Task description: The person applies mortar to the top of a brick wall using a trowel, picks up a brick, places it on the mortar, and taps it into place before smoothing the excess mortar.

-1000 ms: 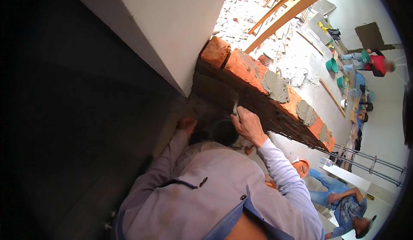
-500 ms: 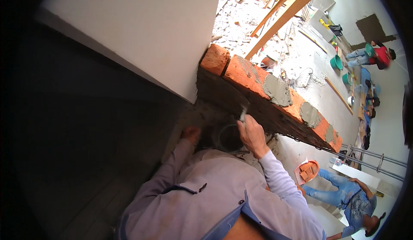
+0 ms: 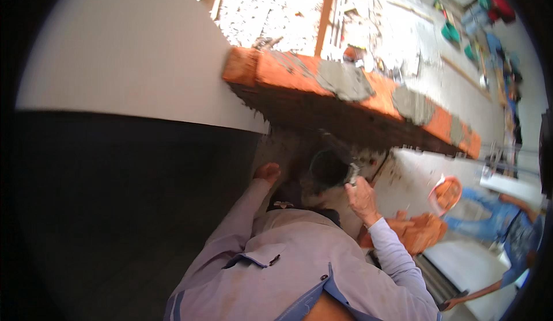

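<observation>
One hand, the right hand (image 3: 362, 199), is clamping its fingers on a trowel (image 3: 353, 174) near the bucket (image 3: 312, 168); the left hand's (image 3: 268, 172) finger state I cannot tell. Firm gripping should be keeping the blade steady.

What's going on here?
A person's right hand grips what looks like a trowel by its handle, beside a dark round container. The left hand is left of the container, with no tool visible in it. Just beyond runs an orange brick wall with patches of grey mortar on top. Loose bricks lie to the right, with another person nearby.
</observation>
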Available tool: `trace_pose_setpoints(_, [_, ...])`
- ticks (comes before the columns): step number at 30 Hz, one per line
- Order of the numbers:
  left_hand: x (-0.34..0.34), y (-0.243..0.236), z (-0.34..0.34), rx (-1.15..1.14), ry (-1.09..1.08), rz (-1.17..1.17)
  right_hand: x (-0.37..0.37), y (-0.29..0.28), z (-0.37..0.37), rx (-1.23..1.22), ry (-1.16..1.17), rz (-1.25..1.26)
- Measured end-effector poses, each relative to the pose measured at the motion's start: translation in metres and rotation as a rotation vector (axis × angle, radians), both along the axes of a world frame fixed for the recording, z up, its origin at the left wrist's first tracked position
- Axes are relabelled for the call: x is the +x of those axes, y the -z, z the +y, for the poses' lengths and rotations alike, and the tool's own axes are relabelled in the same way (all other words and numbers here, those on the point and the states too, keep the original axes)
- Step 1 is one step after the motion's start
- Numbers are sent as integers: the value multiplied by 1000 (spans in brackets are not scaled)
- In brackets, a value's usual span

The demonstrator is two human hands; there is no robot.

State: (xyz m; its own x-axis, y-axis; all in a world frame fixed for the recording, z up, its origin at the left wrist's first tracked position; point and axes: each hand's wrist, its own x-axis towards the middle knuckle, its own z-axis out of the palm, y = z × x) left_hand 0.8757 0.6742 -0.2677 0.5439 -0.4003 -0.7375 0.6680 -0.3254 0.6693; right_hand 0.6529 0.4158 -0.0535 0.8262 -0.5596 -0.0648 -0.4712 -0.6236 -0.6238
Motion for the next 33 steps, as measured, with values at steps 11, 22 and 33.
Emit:
trace_pose_setpoints(11, [-110,234,-94,596,1098,-93,-291,243,159,683,928,242])
trace_pose_setpoints(22, [-135,443,-133,863,523,-145,-360,262,190,1255,1071,339])
trace_pose_setpoints(33, [-163,-47,-95,545,728,-823,-221,130,33,27,-252,341])
